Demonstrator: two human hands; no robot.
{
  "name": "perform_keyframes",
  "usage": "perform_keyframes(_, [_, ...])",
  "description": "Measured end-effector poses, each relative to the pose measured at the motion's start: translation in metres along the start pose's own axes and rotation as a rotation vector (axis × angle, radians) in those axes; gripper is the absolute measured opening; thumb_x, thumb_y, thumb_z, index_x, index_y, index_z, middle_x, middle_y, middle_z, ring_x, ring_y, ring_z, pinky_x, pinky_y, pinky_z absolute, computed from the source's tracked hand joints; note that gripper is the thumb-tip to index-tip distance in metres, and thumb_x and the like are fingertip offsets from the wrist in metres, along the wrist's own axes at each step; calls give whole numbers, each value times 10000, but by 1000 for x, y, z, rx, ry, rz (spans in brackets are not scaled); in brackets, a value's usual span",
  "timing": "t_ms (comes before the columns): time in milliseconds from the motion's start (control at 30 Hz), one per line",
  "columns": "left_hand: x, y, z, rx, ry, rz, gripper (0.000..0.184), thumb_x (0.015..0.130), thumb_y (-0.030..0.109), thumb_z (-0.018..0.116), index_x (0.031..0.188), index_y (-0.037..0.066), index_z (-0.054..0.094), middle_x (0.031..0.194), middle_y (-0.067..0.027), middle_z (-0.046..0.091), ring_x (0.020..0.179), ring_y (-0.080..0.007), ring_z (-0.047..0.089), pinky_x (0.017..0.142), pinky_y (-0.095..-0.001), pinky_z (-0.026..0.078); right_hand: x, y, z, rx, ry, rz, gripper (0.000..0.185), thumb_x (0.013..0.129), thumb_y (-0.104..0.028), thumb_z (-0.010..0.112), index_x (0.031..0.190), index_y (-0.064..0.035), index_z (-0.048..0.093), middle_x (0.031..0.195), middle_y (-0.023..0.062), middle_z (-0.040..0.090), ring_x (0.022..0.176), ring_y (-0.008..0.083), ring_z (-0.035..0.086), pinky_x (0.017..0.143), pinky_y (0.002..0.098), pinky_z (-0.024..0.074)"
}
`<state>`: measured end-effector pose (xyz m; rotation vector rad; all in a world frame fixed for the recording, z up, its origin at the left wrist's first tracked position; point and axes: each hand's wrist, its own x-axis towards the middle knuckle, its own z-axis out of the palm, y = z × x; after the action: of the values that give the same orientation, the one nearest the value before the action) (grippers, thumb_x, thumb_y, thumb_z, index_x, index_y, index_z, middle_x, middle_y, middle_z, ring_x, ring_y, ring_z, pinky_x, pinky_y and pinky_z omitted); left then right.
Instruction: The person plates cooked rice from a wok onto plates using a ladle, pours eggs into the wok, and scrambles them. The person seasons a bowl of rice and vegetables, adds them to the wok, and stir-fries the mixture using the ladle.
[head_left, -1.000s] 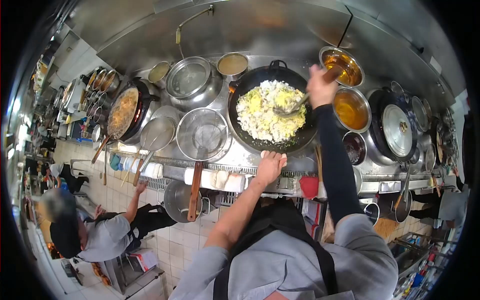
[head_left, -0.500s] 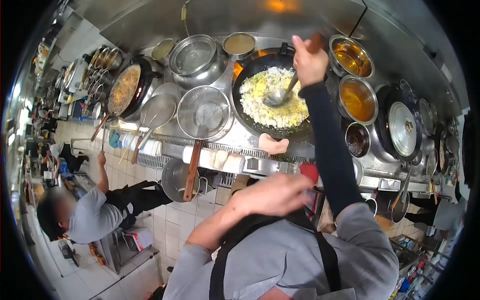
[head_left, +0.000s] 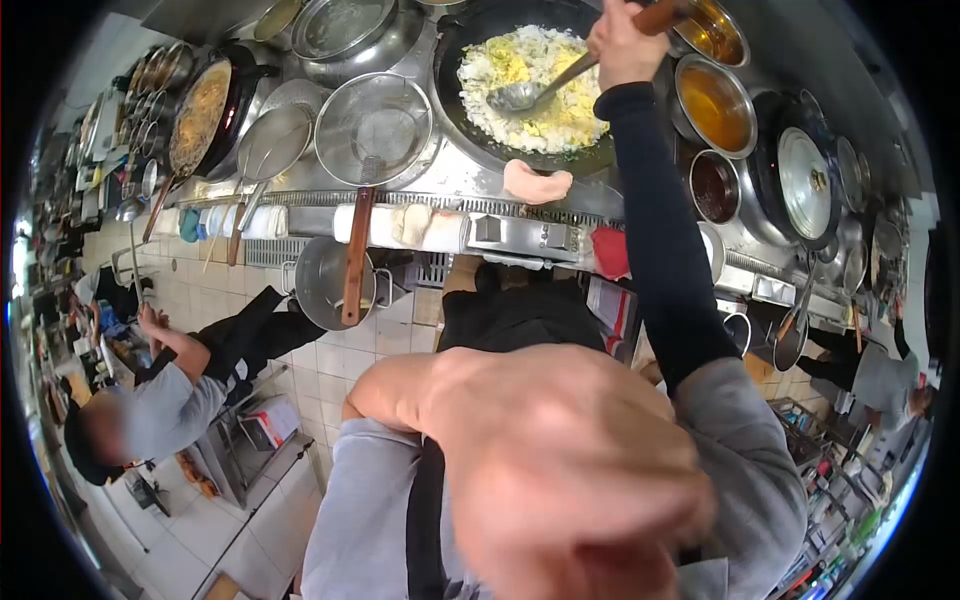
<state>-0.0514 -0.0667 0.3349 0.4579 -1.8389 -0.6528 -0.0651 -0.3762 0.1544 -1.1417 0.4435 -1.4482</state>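
My right hand (head_left: 628, 45) is closed round the wooden handle (head_left: 660, 16) of a metal ladle. The ladle's bowl (head_left: 515, 97) rests in white rice with yellow egg (head_left: 530, 65), inside a large black wok (head_left: 450, 95). Very near the camera, my left hand (head_left: 580, 470) looms large and blurred in front of my chest; its fingers are smeared by motion. A folded pinkish cloth (head_left: 537, 183) lies on the stove edge just below the wok.
Left of the wok are a wire strainer (head_left: 374, 128), a lidded pot (head_left: 345, 25) and another pan of food (head_left: 200, 118). Bowls of amber liquid (head_left: 716, 106) and dark sauce (head_left: 714, 186) stand right. A co-worker (head_left: 160, 400) holds a long ladle at left.
My left hand has left the cloth and come up close to the camera. The ladle has shifted left within the rice. The view has tilted, so the stove sits higher.
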Motion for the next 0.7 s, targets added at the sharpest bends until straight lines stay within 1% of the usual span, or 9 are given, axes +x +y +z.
perform_keyframes(67, [-31,-21,-1,-65,66,-61,255,873,214,816,885,37,633,813,-119,614,705,-290,649,611,-383,519,-25,-57,22,-117,12,20,375,993,-117,700,691,-94,479,565,-5,472,461,109,461,463,290,345])
perform_keyframes(133, [-68,-60,3,-89,-14,-537,238,901,208,790,924,22,643,838,-140,631,758,-323,660,668,-403,535,-47,-36,14,-247,34,-10,361,974,-119,718,675,-90,517,563,13,522,460,112,487,461,292,369])
perform_keyframes(200, [-129,-129,21,406,-20,-856,291,917,150,736,1115,-16,604,1058,-196,644,957,-412,657,832,-482,541,-30,1,-21,-132,139,64,371,959,-145,739,657,-101,529,562,6,546,451,111,489,456,284,372])
perform_keyframes(267, [-170,-190,26,757,-31,-839,372,920,82,684,1239,-62,560,1325,-244,536,1248,-448,521,1015,-509,504,-9,-32,-24,-28,144,121,383,971,-148,733,665,-109,506,562,-27,490,466,91,454,458,273,348])
perform_keyframes(367, [-182,-241,25,918,92,-784,379,942,123,684,1253,-54,561,1344,-245,529,1269,-468,498,1048,-527,485,-51,-77,-9,-382,-26,-10,386,985,-161,730,664,-104,523,591,-34,523,505,72,465,495,264,364])
perform_keyframes(467, [-190,-272,33,888,-61,-887,298,1035,270,587,1059,-20,651,1133,-221,631,1125,-428,548,1006,-507,453,-38,-15,-55,-419,-134,-19,396,1037,-190,660,690,-130,479,619,-26,521,509,83,437,512,250,334])
perform_keyframes(567, [-185,-291,24,969,-197,-780,394,1083,327,497,934,15,685,917,-182,679,980,-384,587,982,-475,422,14,-90,-67,-46,-199,237,382,1014,-167,693,671,-103,538,604,-21,546,502,83,478,507,259,368])
perform_keyframes(633, [-195,-300,30,939,-233,-787,393,1091,325,486,953,13,682,917,-178,690,957,-381,604,1005,-474,418,-11,-77,-71,-557,-134,-1,378,992,-230,720,669,-99,573,590,-40,517,498,79,460,498,267,352])
perform_keyframes(700, [-191,-297,33,833,-182,-859,424,1109,333,437,991,8,684,953,-199,712,970,-391,638,1023,-463,424,8,-26,-89,-628,-377,11,377,980,-249,729,664,-100,588,580,-38,529,501,76,462,501,274,371])
